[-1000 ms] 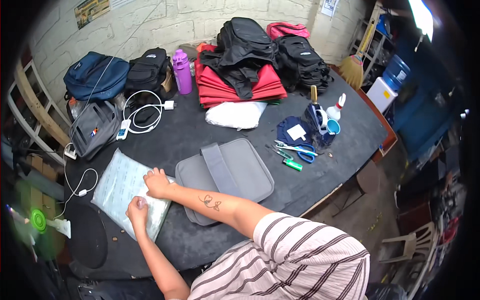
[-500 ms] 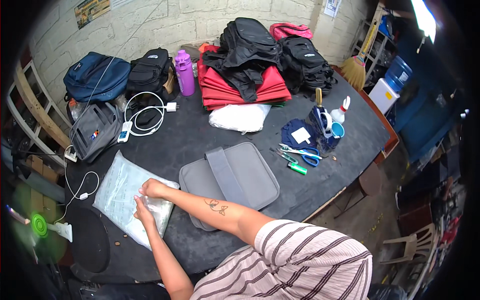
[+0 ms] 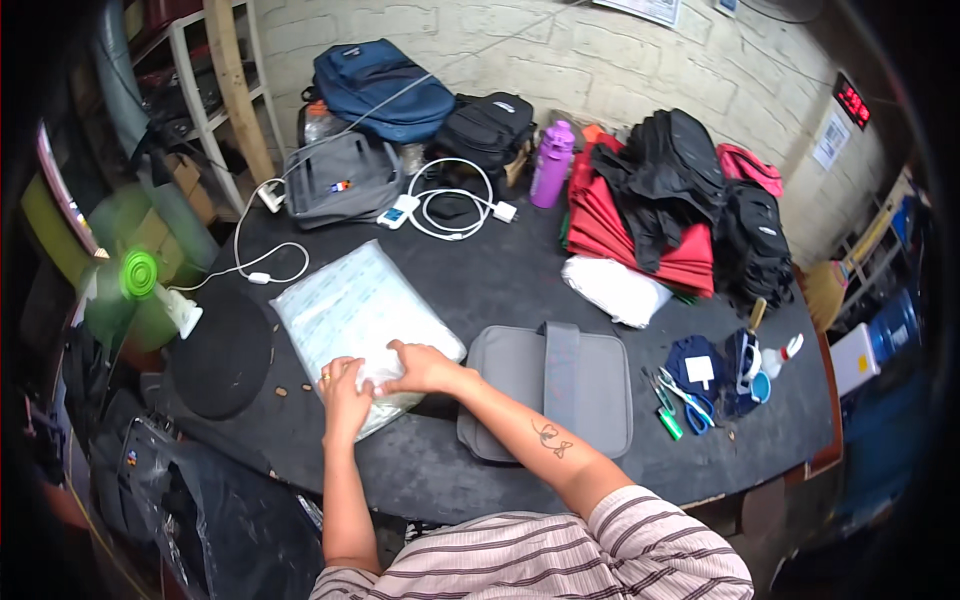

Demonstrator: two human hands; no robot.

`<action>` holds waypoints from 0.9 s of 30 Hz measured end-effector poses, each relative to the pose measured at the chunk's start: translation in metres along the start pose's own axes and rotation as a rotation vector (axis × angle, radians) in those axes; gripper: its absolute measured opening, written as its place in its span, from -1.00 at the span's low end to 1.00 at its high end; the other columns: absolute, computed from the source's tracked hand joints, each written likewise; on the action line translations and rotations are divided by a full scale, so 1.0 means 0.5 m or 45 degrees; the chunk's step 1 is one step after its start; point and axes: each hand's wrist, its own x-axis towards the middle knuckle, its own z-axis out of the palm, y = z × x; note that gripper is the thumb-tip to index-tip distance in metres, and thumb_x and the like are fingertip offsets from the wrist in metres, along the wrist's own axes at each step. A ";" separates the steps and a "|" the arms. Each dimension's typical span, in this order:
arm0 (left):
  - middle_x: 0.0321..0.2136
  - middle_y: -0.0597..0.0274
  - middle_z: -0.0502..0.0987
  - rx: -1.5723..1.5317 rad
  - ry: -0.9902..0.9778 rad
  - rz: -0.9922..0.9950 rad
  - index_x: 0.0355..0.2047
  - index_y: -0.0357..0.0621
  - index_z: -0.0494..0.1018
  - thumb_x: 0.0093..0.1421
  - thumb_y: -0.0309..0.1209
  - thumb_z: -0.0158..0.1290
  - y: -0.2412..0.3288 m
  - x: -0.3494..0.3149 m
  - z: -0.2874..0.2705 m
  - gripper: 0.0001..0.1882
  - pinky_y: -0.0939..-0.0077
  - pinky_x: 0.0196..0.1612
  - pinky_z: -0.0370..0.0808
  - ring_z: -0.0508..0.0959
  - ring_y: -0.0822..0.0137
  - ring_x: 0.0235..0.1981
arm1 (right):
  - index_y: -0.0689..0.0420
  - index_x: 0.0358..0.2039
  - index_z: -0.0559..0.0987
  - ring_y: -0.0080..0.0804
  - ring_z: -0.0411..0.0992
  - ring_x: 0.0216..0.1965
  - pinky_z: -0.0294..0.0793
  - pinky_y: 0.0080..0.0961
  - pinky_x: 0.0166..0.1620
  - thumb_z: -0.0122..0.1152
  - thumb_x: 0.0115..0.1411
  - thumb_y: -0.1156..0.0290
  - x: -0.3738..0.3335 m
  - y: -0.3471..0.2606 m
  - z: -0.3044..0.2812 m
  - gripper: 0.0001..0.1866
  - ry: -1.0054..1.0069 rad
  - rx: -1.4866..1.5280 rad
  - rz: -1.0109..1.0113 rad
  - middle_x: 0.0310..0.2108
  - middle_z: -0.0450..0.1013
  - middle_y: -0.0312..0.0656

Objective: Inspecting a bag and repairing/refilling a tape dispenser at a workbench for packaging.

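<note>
While the flat package (image 3: 345,300) lies on the black table (image 3: 400,470), to the left of the gray case (image 3: 500,385) and to the right of the round black pad (image 3: 222,355), both hands work at its near side. The left hand (image 3: 347,392) and the right hand (image 3: 425,368) are close together, with a bunch of clear plastic (image 3: 379,366) between them; each appears to pinch it with thumb and fingers, although the exact contact of some fingertips is hidden. For good control, it seems best to grip the loose plastic only, clear of the pale contents beneath. Apply an even pull from both sides, since a sharp tug could tear thin plastic or drag the whole package across the table. Hold the wrists low so that the package rests flat and its contents stay square. Mind the right forearm, which passes over the case; avoid leaning on it. The package's right corner sits just beside the case, so any sideways slip could bring the two into contact.
</note>
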 end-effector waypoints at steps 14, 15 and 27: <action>-0.51 -0.19 0.48 -0.456 0.363 -0.800 -0.40 -0.30 0.42 0.22 -0.03 -0.12 -0.013 0.003 0.027 -0.52 0.14 -0.27 0.36 0.49 -0.12 -0.34 | 0.29 -0.16 0.54 -0.29 0.36 -0.05 0.19 -0.47 0.11 0.26 0.05 0.24 0.044 0.064 0.046 -0.58 -0.333 0.699 -0.283 -0.14 0.47 -0.10; -0.48 -0.16 0.49 -0.382 0.231 -0.849 -0.47 -0.33 0.43 0.23 0.05 -0.19 -0.026 0.015 0.015 -0.42 0.21 -0.24 0.36 0.50 -0.07 -0.35 | 0.27 -0.13 0.54 -0.27 0.34 -0.02 0.16 -0.46 0.13 0.26 0.05 0.21 0.046 0.066 0.045 -0.56 -0.386 0.696 -0.284 -0.10 0.45 -0.08; -0.64 0.51 0.35 -1.297 0.631 -0.580 -0.50 -0.18 0.47 0.29 -0.26 -0.08 -0.023 -0.026 0.075 -0.69 0.73 -0.61 0.08 0.19 0.68 -0.67 | -0.20 0.28 0.11 -0.11 -0.15 0.32 -0.25 -0.07 0.28 -0.66 0.12 -0.43 0.087 0.033 0.050 -0.14 -0.479 0.463 -0.002 0.26 -0.05 -0.05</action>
